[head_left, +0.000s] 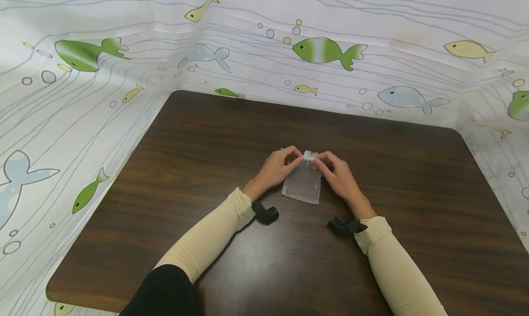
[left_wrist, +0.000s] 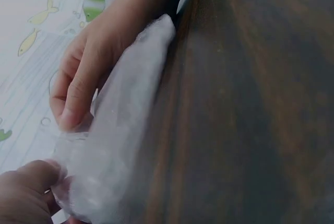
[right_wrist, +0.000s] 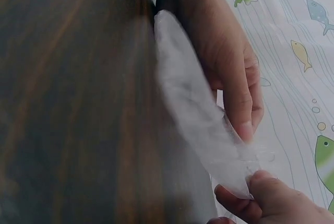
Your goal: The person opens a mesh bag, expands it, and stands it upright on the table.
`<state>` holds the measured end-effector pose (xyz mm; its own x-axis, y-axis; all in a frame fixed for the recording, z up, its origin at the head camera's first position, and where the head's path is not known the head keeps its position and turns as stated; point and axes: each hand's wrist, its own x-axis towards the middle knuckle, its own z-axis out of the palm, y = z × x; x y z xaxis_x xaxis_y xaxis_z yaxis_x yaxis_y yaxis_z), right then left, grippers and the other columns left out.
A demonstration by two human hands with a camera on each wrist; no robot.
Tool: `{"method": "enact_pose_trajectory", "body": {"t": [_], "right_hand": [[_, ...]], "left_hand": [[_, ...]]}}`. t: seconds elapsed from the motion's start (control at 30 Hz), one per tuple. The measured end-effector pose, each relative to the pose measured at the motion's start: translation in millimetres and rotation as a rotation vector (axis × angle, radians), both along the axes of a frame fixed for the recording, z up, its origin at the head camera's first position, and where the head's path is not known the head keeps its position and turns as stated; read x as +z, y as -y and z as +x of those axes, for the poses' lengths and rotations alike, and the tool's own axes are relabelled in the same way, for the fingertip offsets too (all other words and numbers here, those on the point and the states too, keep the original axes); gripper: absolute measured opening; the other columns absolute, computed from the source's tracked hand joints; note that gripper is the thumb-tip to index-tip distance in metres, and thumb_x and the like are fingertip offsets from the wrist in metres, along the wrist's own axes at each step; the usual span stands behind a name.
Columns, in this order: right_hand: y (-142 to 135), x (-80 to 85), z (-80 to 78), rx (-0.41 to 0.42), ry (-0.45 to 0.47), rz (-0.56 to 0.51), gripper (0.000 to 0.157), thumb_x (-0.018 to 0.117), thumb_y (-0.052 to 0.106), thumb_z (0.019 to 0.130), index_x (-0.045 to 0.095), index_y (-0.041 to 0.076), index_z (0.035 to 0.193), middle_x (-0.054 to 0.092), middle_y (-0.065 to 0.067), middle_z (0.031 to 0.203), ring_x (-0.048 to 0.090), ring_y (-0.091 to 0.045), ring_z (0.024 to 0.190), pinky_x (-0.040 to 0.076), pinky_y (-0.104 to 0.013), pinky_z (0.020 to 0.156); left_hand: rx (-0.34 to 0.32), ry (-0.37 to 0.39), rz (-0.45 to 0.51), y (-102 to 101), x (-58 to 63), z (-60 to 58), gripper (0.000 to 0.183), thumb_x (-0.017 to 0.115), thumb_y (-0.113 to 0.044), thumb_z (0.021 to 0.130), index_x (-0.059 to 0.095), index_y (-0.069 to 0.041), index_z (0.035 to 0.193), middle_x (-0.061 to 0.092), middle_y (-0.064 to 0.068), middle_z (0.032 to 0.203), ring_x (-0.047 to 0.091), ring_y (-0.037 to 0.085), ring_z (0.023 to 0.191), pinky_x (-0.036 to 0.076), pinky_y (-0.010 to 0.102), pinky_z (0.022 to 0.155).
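Observation:
A small sheer white drawstring pouch [head_left: 303, 183] is held near the middle of the table, its gathered neck toward the far side and its flat body toward the person. My left hand [head_left: 278, 167] pinches the left side of the neck between thumb and fingers. On the opposite side, my right hand [head_left: 340, 174] pinches the neck the same way. Both wrist views show the pouch [left_wrist: 122, 119] hanging between the two hands, the right hand [left_wrist: 86, 78] across from the left one. Whether anything lies inside the pouch [right_wrist: 190, 104] I cannot tell.
Dark brown wood-grain table [head_left: 198, 146] with rounded corners lies under the hands. A white sheet [head_left: 256, 63] printed with fish stands around its back and sides. Each wrist wears a black strap mount [head_left: 266, 213] over a cream sleeve [head_left: 211, 235].

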<state>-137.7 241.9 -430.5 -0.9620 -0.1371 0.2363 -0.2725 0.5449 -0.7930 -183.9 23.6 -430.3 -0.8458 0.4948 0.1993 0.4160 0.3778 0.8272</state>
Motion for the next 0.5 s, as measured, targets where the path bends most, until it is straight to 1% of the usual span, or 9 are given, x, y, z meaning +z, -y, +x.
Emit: {"method": "enact_pose_trajectory", "body": {"t": [0.13,0.27,0.4,0.5], "right_hand": [[-4.0,-6.0,-1.4,0.0,-0.011,-0.02,0.01,0.06,0.011,0.106,0.066,0.004,0.108,0.068,-0.013,0.088,0.053,-0.006,0.071,0.043,-0.021,0.067],[-6.2,-6.7,-1.7,0.007,-0.025,-0.04,0.011,0.06,0.015,0.107,0.066,0.007,0.106,0.068,-0.01,0.086,0.054,-0.01,0.07,0.044,-0.023,0.065],[-6.2,-5.0,-1.8,-0.002,-0.016,-0.026,0.011,0.058,0.013,0.107,0.066,0.006,0.107,0.069,-0.012,0.087,0.054,-0.013,0.069,0.043,-0.022,0.064],[-4.1,-1.2,-0.8,-0.013,0.003,-0.021,0.012,0.057,0.01,0.107,0.065,0.001,0.108,0.069,-0.017,0.088,0.054,-0.018,0.068,0.043,-0.022,0.063]], "left_hand": [[-0.006,-0.008,0.011,-0.8,0.0,0.2,0.018,0.06,-0.026,0.107,0.07,-0.012,0.111,0.073,0.005,0.103,0.053,0.012,0.068,0.042,0.022,0.063],[0.002,-0.013,0.041,-1.0,2.1,1.1,0.017,0.061,-0.025,0.107,0.07,-0.011,0.109,0.072,0.006,0.098,0.053,0.012,0.068,0.042,0.022,0.063],[0.018,-0.006,0.06,-1.1,3.3,1.2,0.015,0.061,-0.024,0.107,0.07,-0.012,0.107,0.07,0.005,0.093,0.052,0.012,0.066,0.041,0.023,0.063],[0.029,0.004,0.062,-1.5,2.9,0.8,0.015,0.061,-0.024,0.107,0.069,-0.011,0.106,0.068,0.005,0.09,0.051,0.013,0.065,0.04,0.023,0.062]]}}
